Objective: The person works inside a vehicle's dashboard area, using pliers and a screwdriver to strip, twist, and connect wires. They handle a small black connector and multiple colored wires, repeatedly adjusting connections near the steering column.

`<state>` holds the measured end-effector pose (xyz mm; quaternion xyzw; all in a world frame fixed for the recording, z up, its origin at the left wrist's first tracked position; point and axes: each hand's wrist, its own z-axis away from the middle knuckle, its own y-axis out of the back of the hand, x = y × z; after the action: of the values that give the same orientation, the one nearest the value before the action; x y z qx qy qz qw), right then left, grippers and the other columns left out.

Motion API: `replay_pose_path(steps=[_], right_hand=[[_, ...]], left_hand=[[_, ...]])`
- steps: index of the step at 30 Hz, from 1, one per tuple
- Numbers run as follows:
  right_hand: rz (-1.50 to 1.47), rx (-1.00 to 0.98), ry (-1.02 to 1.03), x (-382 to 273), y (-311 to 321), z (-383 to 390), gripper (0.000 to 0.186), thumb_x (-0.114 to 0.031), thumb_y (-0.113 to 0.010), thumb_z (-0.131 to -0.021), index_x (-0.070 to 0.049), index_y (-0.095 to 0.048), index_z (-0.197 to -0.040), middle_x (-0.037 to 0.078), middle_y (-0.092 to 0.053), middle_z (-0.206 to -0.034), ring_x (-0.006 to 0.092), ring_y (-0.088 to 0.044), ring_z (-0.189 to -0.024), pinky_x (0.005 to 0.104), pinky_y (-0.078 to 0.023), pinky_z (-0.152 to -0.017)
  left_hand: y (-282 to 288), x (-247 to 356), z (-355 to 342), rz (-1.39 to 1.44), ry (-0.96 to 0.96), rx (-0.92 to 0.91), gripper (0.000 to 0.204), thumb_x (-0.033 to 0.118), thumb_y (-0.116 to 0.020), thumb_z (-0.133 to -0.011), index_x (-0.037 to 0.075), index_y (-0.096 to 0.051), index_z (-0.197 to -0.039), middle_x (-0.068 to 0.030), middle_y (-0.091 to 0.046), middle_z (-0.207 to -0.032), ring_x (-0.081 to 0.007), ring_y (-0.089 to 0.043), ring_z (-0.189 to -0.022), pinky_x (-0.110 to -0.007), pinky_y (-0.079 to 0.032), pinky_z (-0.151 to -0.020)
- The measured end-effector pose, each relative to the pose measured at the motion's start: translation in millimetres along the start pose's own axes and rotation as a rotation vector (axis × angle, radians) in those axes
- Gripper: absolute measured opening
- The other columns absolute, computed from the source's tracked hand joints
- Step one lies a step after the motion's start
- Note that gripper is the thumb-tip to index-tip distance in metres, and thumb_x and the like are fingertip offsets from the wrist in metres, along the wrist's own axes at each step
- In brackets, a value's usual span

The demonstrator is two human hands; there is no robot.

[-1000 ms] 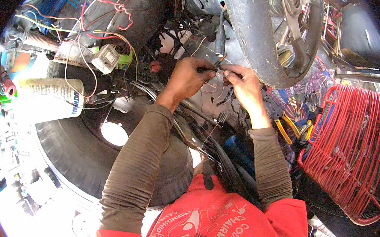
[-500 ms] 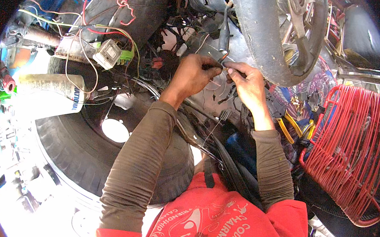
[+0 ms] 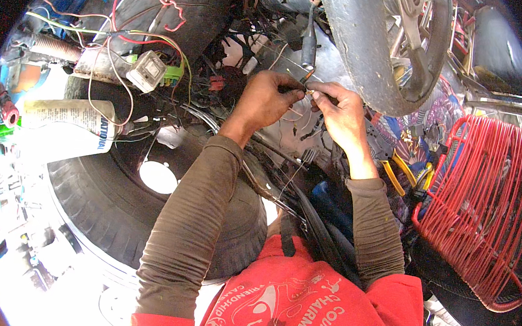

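Together, left hand [image 3: 262,103] and right hand [image 3: 340,113] pinch wire [image 3: 308,75] between tyre [image 3: 108,212] and red rack [image 3: 484,204]

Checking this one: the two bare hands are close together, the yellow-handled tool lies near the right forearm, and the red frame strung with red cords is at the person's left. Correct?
No: the head view shows that red corded frame at the person's right. The left hand, right hand and yellow-handled tool are as you say.

A red shirt [image 3: 323,299] bears pale printing [image 3: 260,309], with brown sleeves [image 3: 186,237] (much creased) covering the forearms.
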<state>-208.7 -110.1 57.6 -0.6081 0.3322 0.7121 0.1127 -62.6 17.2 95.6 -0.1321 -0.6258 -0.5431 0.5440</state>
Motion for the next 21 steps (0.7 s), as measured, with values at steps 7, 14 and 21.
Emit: replay_pose_path(steps=[7,14,21], right_hand=[[-0.033,-0.002,0.062,8.9,-3.9,-2.0,0.019,-0.002,-0.067,-0.098,0.002,-0.074,-0.115,0.006,-0.074,-0.098,0.0118,-0.067,-0.085,0.0275,-0.054,-0.078],[-0.095,0.01,-0.061,14.3,-6.2,0.2,0.019,0.0,-0.067,-0.098,0.003,-0.074,-0.115,0.007,-0.075,-0.098,0.0114,-0.069,-0.083,0.0271,-0.056,-0.076],[-0.034,0.023,-0.012,13.7,-4.3,2.6,0.02,-0.005,-0.069,-0.097,0.003,-0.073,-0.116,0.008,-0.076,-0.1,0.0129,-0.069,-0.085,0.0282,-0.056,-0.077]], left_hand=[[-1.2,-2.7,-0.7,-0.085,-0.048,-0.019,0.025,0.018,-0.073,-0.09,0.0,-0.078,-0.107,-0.0201,-0.077,-0.097,-0.0258,-0.075,-0.089,-0.038,-0.055,-0.084],[-1.5,0.9,0.4,-0.004,0.033,-0.083,0.026,0.018,-0.073,-0.091,-0.001,-0.078,-0.108,-0.0204,-0.077,-0.098,-0.024,-0.074,-0.089,-0.037,-0.055,-0.084],[2.3,2.3,1.9,-0.058,0.023,-0.064,0.027,0.019,-0.073,-0.091,-0.002,-0.077,-0.108,-0.0202,-0.077,-0.1,-0.025,-0.075,-0.091,-0.037,-0.055,-0.085]])
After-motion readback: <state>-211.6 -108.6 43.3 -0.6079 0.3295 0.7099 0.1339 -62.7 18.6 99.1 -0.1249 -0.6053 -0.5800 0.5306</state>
